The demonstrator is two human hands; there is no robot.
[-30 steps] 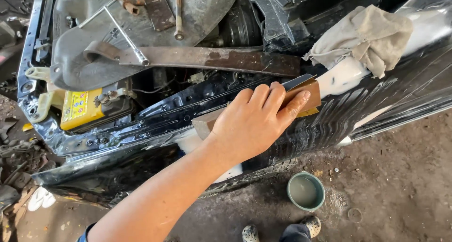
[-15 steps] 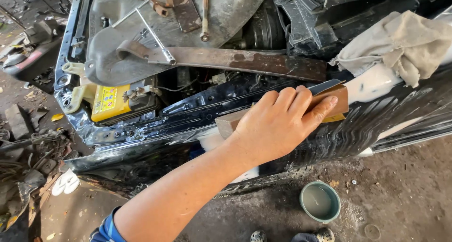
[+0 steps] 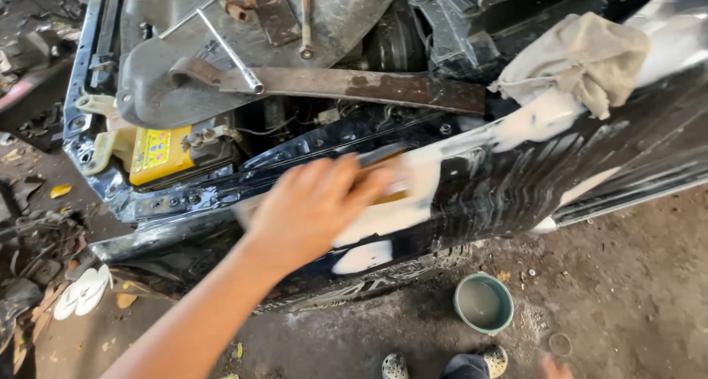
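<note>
The left hand (image 3: 313,206), blurred, lies palm down with fingers closed over a sanding block (image 3: 383,178), pressing it against the wet black car fender (image 3: 516,180) beside a pale filler patch (image 3: 383,217). Only fingertips of the right hand (image 3: 554,366) show at the bottom edge; whether it grips anything cannot be told. A rag (image 3: 582,54) lies on the fender and a green bowl (image 3: 483,303) stands on the ground.
</note>
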